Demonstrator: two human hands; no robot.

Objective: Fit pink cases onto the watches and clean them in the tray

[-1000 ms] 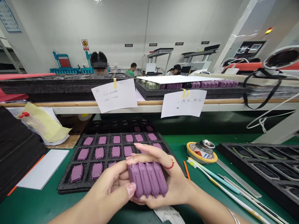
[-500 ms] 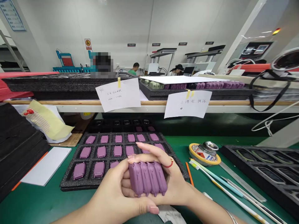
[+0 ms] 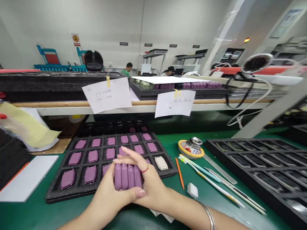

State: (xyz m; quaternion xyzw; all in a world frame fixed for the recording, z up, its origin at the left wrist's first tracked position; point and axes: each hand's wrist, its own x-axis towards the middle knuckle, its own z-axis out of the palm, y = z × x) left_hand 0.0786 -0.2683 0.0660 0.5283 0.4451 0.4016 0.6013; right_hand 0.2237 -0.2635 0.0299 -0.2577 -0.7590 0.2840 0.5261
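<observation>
A row of several purple watch-case-like housings (image 3: 128, 176), pressed side by side, sits between my two hands. My left hand (image 3: 110, 195) is closed round the row from the left, its thumb lying along the lower edge. From the right, my right hand (image 3: 150, 183) wraps the row, with fingers across the top. Just behind is a black foam tray (image 3: 54, 188) whose pockets hold similar purple housings (image 3: 90, 174). One cream-coloured housing (image 3: 161, 163) lies in a pocket near its right front corner. My hands hide some of the front pockets.
To the right lie an orange stick (image 3: 181, 174), a small white block (image 3: 192, 190), toothbrushes (image 3: 213, 185) and a metal-topped container (image 3: 191, 148). Another foam tray (image 3: 240, 153) holds frames at far right. A shelf (image 3: 144, 108) with hanging paper notes crosses behind.
The view has turned right, so the bench things appear further left. My hands keep the purple row and have tilted it, my left thumb now closer against it. The cream housing and white block show more fully.
</observation>
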